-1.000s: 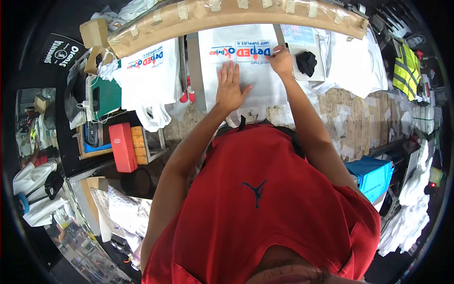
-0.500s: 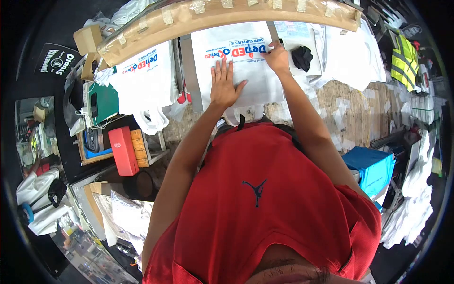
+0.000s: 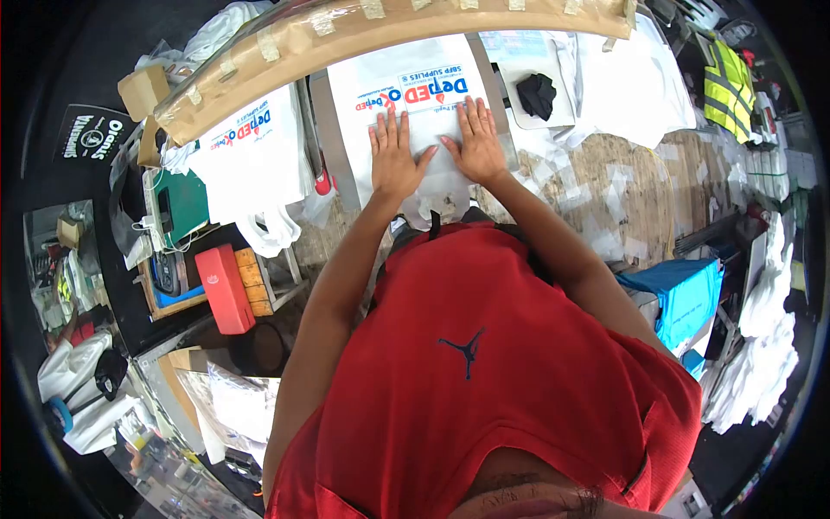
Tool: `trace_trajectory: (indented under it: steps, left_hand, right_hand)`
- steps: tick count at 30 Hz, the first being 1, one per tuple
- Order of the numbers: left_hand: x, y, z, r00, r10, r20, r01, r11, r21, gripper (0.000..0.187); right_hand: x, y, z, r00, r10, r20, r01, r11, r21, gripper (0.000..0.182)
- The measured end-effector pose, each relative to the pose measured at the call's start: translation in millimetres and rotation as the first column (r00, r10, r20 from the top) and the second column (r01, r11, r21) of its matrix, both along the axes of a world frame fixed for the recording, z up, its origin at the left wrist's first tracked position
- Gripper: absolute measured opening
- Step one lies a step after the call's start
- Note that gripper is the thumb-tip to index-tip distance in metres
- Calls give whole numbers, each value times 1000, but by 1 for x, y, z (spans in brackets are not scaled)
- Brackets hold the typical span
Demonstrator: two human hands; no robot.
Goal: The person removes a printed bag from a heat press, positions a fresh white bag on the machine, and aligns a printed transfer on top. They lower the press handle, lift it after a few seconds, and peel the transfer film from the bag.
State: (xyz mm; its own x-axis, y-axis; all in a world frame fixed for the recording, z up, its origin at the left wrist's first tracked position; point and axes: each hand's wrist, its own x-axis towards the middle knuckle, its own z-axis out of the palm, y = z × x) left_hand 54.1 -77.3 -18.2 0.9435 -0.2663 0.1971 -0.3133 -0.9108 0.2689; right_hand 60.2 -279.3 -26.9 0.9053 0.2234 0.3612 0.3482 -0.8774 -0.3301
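A: On the white printed bag [image 3: 415,104] both palms are laid flat. The left hand [image 3: 393,160] and the right hand [image 3: 475,147] are spread wide side by side, fingers toward the red and blue print; nothing is gripped, the cloth is only pressed down.

B: And where is the bag kept?

A: It is spread on the grey platen [image 3: 333,143], under the taped brown board [image 3: 380,35]; its handles hang toward the body.

B: What could be spoiled?

A: If uneven pressure is given, the thin cloth may be pushed into a fold or turned crooked. The print could be smeared by the fingertips, if it is wet; this cannot be told.
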Motion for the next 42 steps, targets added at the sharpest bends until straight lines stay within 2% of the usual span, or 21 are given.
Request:
trace_trajectory:
  steps: [2,15,24,30,42]
  left_hand:
    - [1,-1,1,1000,6,6,-5,1000,-18,93]
    - [-2,2,1,1000,-3,12,3,1000,-31,89]
    - [0,1,0,999,-6,38,7,1000,-18,87]
    - [0,0,0,995,-3,99,7,999,-40,85]
    - [0,0,-1,998,2,61,0,1000,-30,87]
  right_hand:
    - [1,-1,2,998,2,-65,-3,1000,-4,77]
    - [-1,0,3,999,0,-38,2,999,44,73]
    - [1,0,4,999,-27,-34,27,1000,-8,72]
    - [0,1,5,999,-27,-29,27,999,27,71]
    - [-1,0,8,998,-18,-54,21,999,47,72]
